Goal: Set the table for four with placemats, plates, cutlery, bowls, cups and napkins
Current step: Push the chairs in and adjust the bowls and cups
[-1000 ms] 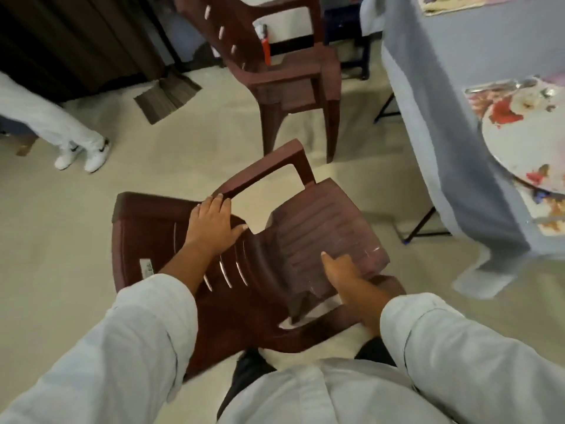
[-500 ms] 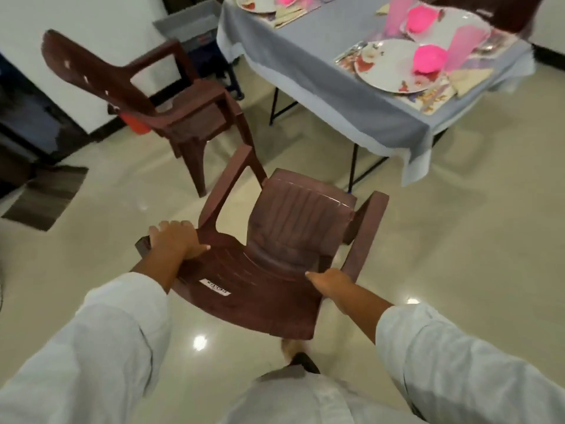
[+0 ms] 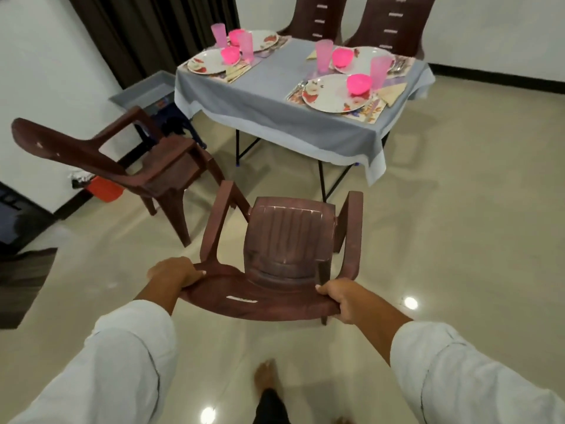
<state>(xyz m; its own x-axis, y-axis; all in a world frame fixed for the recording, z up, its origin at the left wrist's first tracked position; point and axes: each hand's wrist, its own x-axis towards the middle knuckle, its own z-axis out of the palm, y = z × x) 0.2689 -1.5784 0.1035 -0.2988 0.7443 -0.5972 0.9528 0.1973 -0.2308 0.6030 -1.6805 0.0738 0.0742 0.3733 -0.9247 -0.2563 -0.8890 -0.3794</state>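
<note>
Across the room, a glossy tiled floor lies between the person and the table, which stands well apart from them under a grey cloth.

The table appears fully laid. Four plates sit on placemats, with pink cups, pink bowls and folded napkins. The cutlery is too small to confirm. Two chairs stand at the far side.

The carried chair faces the near side of the table. Whether its legs clear the floor cannot be told. A spare chair stands just beside its path, on the left.

The left hand has its fingers curled over the left end of the backrest's top edge. The right hand grips the right end, thumb on top and fingers wrapped beneath.

Judged risks:
- Pushing the chair in too far could strike the table edge or catch the hanging cloth, toppling the tall cups nearest that edge.
- Drifting left could knock an armrest against the spare chair.
- A bare foot directly behind the chair could meet a leg or slip on the polished tile.
</note>
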